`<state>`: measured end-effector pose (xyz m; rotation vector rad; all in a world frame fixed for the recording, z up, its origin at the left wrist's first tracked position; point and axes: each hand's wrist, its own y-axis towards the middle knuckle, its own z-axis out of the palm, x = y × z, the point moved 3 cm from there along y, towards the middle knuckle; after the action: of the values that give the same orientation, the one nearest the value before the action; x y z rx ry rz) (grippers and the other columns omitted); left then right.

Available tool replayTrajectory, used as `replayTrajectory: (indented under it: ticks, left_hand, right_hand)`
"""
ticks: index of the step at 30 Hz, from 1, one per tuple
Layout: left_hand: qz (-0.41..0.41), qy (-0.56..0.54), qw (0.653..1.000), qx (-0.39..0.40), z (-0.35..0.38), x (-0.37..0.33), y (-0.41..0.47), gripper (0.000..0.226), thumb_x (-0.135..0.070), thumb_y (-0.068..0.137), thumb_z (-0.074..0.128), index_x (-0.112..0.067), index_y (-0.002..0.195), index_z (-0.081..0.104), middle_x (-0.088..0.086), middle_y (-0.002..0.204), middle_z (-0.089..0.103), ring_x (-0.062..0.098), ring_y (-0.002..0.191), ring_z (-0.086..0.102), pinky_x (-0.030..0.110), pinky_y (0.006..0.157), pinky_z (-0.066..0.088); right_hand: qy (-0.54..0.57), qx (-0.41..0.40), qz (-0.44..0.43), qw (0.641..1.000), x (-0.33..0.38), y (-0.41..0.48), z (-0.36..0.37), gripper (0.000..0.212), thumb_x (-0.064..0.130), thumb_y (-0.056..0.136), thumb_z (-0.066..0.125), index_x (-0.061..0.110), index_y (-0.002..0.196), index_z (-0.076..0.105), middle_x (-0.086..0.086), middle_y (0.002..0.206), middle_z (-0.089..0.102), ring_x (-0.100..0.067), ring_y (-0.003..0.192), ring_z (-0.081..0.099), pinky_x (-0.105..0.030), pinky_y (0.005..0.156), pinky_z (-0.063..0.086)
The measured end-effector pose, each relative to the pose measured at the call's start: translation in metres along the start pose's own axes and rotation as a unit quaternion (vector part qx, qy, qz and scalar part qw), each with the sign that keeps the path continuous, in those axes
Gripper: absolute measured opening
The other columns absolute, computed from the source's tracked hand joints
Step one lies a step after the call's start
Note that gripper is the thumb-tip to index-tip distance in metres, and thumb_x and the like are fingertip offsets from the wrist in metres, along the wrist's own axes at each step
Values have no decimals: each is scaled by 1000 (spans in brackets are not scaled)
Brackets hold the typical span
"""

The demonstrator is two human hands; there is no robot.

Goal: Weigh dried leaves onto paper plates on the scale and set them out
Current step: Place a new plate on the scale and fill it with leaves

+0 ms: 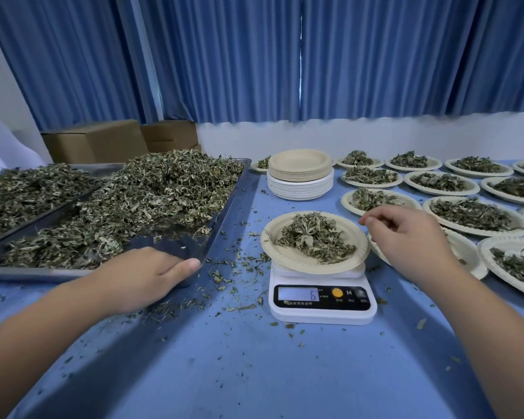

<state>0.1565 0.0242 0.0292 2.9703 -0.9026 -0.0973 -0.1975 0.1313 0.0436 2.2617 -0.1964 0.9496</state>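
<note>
plate (294,261) of leaves (315,237) is kept on scale (321,309), centre, for weighing | left hand (152,276) is curled over near corner of tray (224,213), likely steadying it | right hand (406,237) is held at plate's right rim, fingertips pinched together, likely for trimming the weight

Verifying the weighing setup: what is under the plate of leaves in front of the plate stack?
The plate rests on a white scale, whose display shows in front. The plate covers the weighing platform; only its front edge peeks out.
</note>
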Motion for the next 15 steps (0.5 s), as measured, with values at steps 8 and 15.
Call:
replayTrajectory:
  ticks: [8,15]
  left_hand:
    - [32,-75,994,-78,4,-6,-5,63,-66,84,19,-17,80,58,-3,78,57,8,72,54,32,73,45]
    - [-18,-138,984,-109,-1,-5,4,36,-45,95,48,-22,69,59,1,63,57,6,52,50,18,49,34]
  right_hand:
    - [2,8,5,1000,0,-2,1,28,13,91,57,31,71,66,-7,57,55,-4,42,42,-13,39,33]
    - [5,11,8,1000,0,-1,2,24,13,91,57,26,74,68,-2,53,51,-5,40,40,-13,38,31]
